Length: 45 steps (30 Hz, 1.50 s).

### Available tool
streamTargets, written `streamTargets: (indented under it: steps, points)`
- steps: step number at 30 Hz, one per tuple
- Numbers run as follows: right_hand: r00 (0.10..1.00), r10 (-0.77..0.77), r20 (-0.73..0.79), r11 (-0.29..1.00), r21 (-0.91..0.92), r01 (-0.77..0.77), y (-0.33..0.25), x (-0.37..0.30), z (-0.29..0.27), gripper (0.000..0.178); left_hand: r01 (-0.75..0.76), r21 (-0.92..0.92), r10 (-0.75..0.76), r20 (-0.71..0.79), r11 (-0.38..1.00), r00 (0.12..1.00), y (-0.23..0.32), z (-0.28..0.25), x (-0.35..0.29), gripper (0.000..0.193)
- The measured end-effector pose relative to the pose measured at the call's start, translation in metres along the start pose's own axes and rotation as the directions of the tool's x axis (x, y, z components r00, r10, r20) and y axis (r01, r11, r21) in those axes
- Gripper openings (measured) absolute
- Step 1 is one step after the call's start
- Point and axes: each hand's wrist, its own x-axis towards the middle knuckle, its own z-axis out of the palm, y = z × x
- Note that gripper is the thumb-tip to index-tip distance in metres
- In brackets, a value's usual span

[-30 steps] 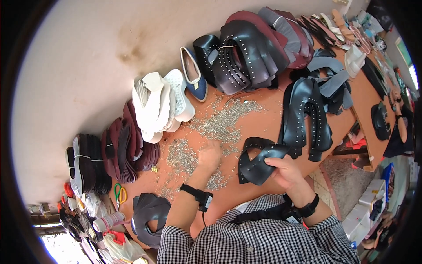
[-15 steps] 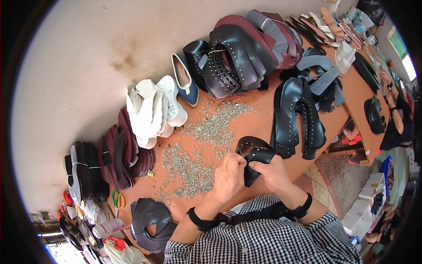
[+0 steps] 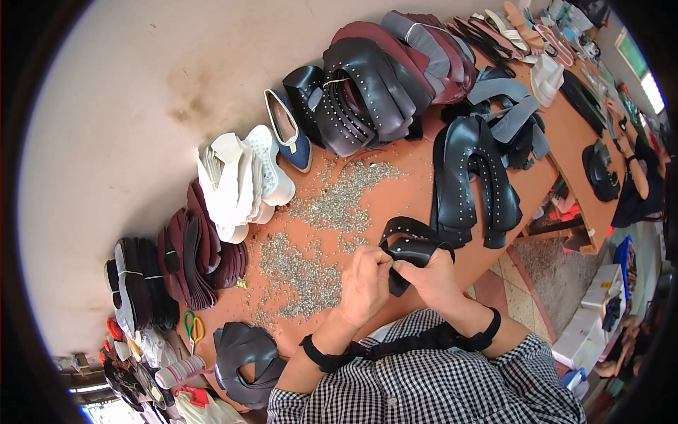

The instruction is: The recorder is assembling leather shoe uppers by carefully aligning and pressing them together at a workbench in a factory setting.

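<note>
Between my two hands, above the front of the table, is a curved black leather shoe upper (image 3: 413, 251) with a few silver studs showing on it. My right hand (image 3: 427, 275) grips its lower edge, thumb pressed against it. My left hand (image 3: 366, 283) is closed, its thumb and forefinger pinched together at the upper's left edge; whatever sits in the pinch is too small to make out. Loose silver studs (image 3: 300, 275) lie spread over the orange table (image 3: 417, 177) just beyond my left hand. Studded black uppers (image 3: 470, 177) are stacked to the right of my hands.
Along the wall stand dark red cut pieces (image 3: 191, 254), white soles (image 3: 265, 162), a blue flat shoe (image 3: 293, 134) and a large pile of studded uppers (image 3: 374, 92). Scissors (image 3: 193, 328) and plain black pieces (image 3: 244, 360) lie at the left. Another person (image 3: 639, 177) works at the far right.
The shoe upper has turned in my hands, so more of its smooth face shows. My hands stay close together at its edge. The whole view has shifted slightly.
</note>
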Motion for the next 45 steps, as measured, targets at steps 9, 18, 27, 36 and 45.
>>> streamTargets:
  steps: [9, 18, 27, 36, 45]
  points:
    - [1.000, 0.028, -0.014, 0.996, 0.090, -0.026, 0.004, 0.000, 0.001, 0.012, -0.018, -0.039, 0.018, -0.007, 0.999, 1.000, 0.000, -0.001, 0.000, 0.018]
    - [1.000, 0.018, -0.007, 1.000, 0.000, -0.018, 0.002, 0.000, 0.002, 0.015, 0.009, -0.082, -0.011, -0.022, 0.997, 1.000, -0.003, 0.000, -0.001, 0.019]
    - [1.000, -0.012, 0.020, 0.995, -0.102, 0.014, -0.006, -0.001, 0.003, 0.016, 0.028, -0.087, -0.031, -0.032, 0.996, 0.999, -0.005, -0.001, 0.001, 0.013]
    - [0.995, 0.017, 0.103, 1.000, 0.019, -0.019, -0.009, 0.000, 0.000, 0.017, 0.460, -0.579, -0.425, 0.206, 0.673, 0.881, -0.007, -0.006, -0.002, 0.010]
    - [0.997, 0.013, 0.070, 0.997, 0.077, -0.018, -0.007, -0.006, -0.006, 0.016, 0.549, -0.763, -0.482, 0.360, 0.342, 0.799, -0.006, -0.001, -0.001, 0.010]
